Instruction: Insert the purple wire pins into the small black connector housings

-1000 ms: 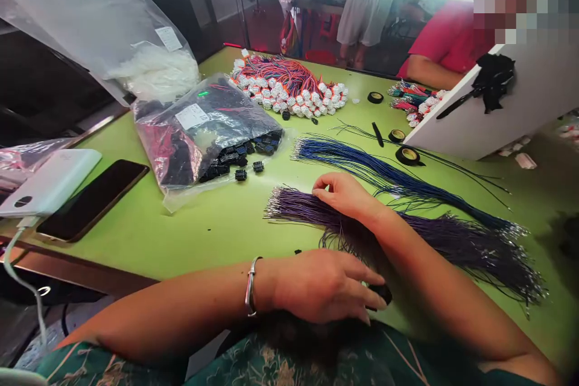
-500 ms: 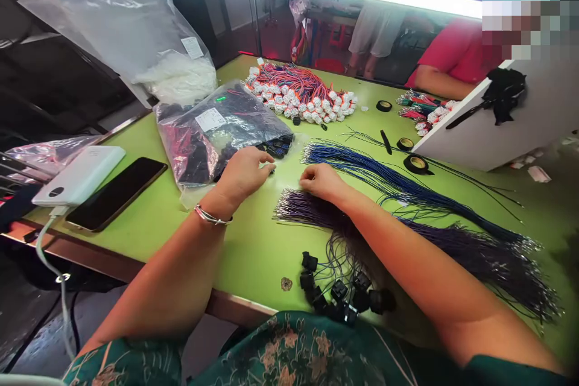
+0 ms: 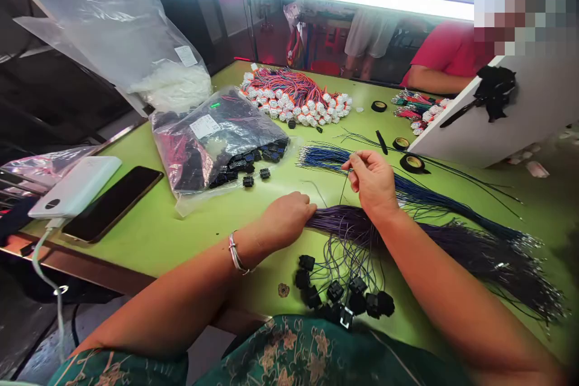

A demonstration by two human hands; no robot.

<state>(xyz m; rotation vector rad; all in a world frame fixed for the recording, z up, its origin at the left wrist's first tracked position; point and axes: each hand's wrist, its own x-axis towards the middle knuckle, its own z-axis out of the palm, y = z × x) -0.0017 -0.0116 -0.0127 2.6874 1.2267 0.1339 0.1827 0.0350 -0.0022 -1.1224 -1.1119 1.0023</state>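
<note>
My right hand (image 3: 373, 184) is closed in a pinch above the dark purple wire bundle (image 3: 346, 220). A thin dark wire (image 3: 344, 188) hangs from its fingertips toward the bundle. My left hand (image 3: 289, 220) lies curled over the bundle's left end and covers the metal tips there; whatever its fingers hold is hidden. Behind my right hand lies a bundle of blue wires (image 3: 323, 155) with silvery ends. Two loose black connectors (image 3: 256, 178) sit before an open plastic bag (image 3: 205, 148) of more black connectors. Nearest my body, several black connectors (image 3: 335, 291) have wires attached.
White connectors with reddish wires (image 3: 294, 96) are heaped at the back. Black tape rolls (image 3: 412, 163) lie near a white panel (image 3: 502, 114) on the right. A phone (image 3: 113, 204) and white power bank (image 3: 76, 186) are on the left. A person in red (image 3: 441, 57) sits beyond.
My left hand has moved right and nearer, from beside the bag onto the bundle's end. My right hand has risen and shifted right, with a wire now in its pinch.
</note>
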